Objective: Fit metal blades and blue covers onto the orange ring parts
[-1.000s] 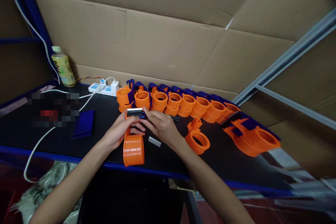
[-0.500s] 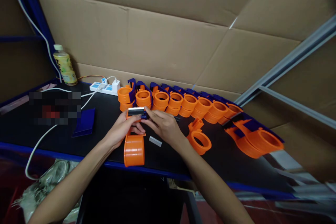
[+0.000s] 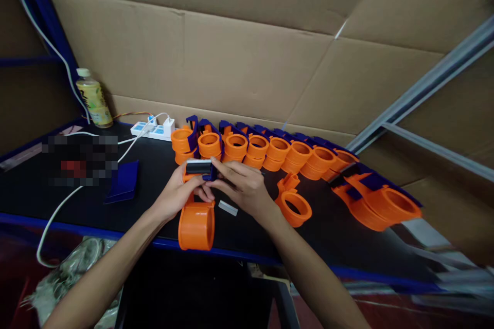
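Bottle label point(image 3: 94, 100) — dark characters point(image 3: 89, 94), not legible

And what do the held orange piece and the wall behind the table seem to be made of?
Held orange piece: probably moulded plastic, fairly glossy, given its even colour and pale highlights. Wall: apparently matte cardboard, brown and creased.

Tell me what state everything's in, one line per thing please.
Tape dispenser: held in left hand, toothed edge exposed
Right hand: pinching the dispenser's blue end
Orange holder: loose, no blue cover
Dispenser row: stacked
Blue piece: lying loose
Grey strip: lying loose
Bottle: standing, capped
Power strip: plugs inserted
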{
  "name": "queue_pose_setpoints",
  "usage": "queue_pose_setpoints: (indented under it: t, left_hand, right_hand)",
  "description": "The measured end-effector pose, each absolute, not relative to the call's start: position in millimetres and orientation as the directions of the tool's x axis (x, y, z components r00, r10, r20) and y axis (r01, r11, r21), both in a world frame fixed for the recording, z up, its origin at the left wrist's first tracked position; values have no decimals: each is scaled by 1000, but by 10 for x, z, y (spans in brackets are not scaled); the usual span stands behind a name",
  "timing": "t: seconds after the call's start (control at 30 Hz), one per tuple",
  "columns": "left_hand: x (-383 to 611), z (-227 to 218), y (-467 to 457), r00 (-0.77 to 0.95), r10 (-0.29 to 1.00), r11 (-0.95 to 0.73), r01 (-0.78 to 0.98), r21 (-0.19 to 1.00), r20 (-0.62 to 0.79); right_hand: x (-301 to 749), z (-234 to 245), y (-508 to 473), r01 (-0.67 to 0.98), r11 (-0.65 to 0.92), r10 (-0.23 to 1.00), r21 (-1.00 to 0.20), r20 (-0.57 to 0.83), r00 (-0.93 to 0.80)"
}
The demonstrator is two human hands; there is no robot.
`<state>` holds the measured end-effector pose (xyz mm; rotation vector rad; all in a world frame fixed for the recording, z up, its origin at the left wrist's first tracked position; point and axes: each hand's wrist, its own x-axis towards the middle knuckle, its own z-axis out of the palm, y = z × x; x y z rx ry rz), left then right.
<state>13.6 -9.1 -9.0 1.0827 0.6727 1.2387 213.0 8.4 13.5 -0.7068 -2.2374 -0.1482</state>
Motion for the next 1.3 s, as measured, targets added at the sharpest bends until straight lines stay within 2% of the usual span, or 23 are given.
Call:
queue_pose_setpoints:
  t: [0.1,0.2,0.3,0.4,0.5,0.6,0.77,0.87,0.97,1.07,1.17,1.23,1.3]
  left_hand:
    - [112,-58,-113,269,939,-62,-482,874,215]
    - [104,4,-127,358,889,4,-629,777,286]
    - [100,41,-125,371,868,24,-695,719,330]
    - [72,22,-109,321,870,-66,-677,733,375]
    - [28,-19,-81,178,892,-185,-694,696,415]
    - [-5,-31,-54,17,921,-266,-703,660,389]
    - [-37,9,-20,-168,956,-286,-706,648,239]
    - [-47,45,-2,-203,959,-285,-710,644,200]
    - [-56,85,8,-165,973,-231,-730,643,162]
    - [-85,130,1,-55,974,-182,-761,623,218]
    - [-123,169,-13,76,956,-117,-789,603,285]
    - [-151,185,-19,133,947,-73,-798,599,292]
    - [-192,199,-20,153,942,-52,-814,578,300]
  right_hand:
    - [2130,115,96,508,854,401,-111,762,-509]
    - [2135,143,146,493,850,436,-186,772,-462]
    - [2156,218,195,420,858,481,-294,748,-458]
    - [2176,277,200,302,850,526,-431,698,-485]
    - [2153,284,167,178,775,610,-606,646,-458]
    - [2066,265,114,90,691,652,-718,564,-508]
    - [1860,198,22,175,572,729,-801,398,-557]
    - [1778,119,4,118,466,724,-877,302,-621]
    - [1718,34,22,100,420,743,-902,279,-609]
    - [1641,-18,50,41,354,821,-934,290,-491]
    - [1529,-25,63,-153,124,835,-980,187,-518]
    - [1426,-34,63,-221,-48,807,-974,93,-583]
    - [1298,-78,66,-255,-129,799,-958,52,-599]
